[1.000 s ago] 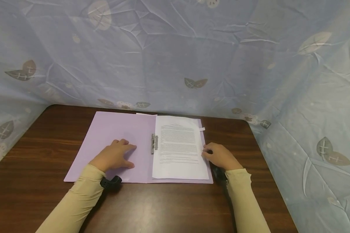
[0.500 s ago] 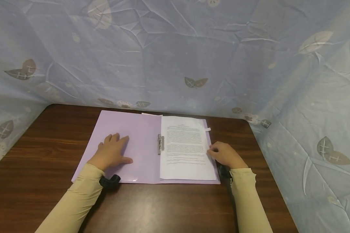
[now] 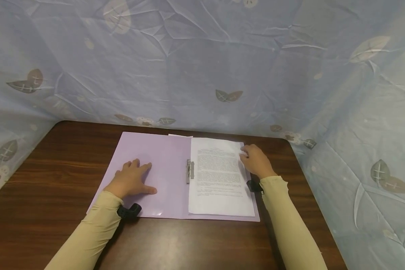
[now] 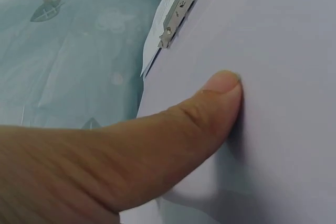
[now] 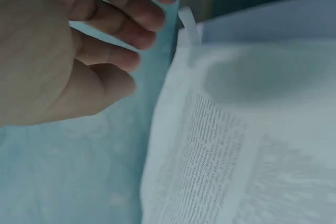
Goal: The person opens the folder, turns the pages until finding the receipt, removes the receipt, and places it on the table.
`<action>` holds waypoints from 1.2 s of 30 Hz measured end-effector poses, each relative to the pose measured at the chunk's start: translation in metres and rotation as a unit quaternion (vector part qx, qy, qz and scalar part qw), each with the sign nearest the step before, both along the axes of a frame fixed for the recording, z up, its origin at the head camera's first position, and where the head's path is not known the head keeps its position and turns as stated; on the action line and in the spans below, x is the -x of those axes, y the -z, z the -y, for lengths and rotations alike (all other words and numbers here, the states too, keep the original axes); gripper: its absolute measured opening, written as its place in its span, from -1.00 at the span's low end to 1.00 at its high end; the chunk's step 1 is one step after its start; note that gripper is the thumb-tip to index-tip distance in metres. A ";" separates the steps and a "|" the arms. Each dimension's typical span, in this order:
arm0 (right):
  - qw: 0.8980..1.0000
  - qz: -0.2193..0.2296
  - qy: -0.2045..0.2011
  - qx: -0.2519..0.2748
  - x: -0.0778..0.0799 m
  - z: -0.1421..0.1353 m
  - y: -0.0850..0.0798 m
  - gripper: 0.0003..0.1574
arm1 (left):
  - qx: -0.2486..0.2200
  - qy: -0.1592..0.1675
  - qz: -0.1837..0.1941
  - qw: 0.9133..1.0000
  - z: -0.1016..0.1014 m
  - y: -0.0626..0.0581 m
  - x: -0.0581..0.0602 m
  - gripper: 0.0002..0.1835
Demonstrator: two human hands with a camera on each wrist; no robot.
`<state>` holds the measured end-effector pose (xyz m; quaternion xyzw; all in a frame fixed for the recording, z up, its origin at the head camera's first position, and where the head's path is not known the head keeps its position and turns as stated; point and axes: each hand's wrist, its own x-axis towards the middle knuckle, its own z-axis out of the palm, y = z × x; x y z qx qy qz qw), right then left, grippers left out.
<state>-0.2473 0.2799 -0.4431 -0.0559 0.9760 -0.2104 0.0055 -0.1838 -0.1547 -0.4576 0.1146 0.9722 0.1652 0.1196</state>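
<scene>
A purple clip folder (image 3: 171,161) lies opened flat on the table. Its right half carries a stack of printed sheets (image 3: 219,202) beside a metal clip (image 3: 190,171). My left hand (image 3: 129,180) rests on the bare left cover with fingers spread; the left wrist view shows its thumb (image 4: 173,140) laid on the purple surface. At the upper right edge of the sheets is my right hand (image 3: 256,161), its fingers loosely bent. In the right wrist view those fingers (image 5: 121,24) hold nothing and stand apart from the paper. A small white tab (image 5: 190,24) sticks out past the page edge.
The dark wooden table (image 3: 175,243) extends around the folder. Patterned blue cloth (image 3: 195,67) hangs behind it and along both sides. A white paper edge (image 3: 179,135) pokes out behind the folder's top.
The folder has slid to the right with its sheets, and lately a little toward me. My right hand has moved from the lower right page edge up toward the top corner.
</scene>
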 end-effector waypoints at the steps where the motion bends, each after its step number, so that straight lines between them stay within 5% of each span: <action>1: 1.000 0.001 -0.005 -0.004 0.006 0.002 0.000 -0.46 | 0.000 0.000 0.000 1.000 0.000 0.000 0.000 0.15; 13: 0.991 0.088 -0.002 -0.096 0.039 0.012 0.016 -0.14 | -0.003 0.001 -0.004 1.000 -0.002 -0.002 -0.005 0.13; 36: 0.988 0.110 0.016 -0.110 0.037 0.020 0.013 -0.17 | -0.003 -0.003 -0.006 1.000 -0.001 0.002 -0.001 0.13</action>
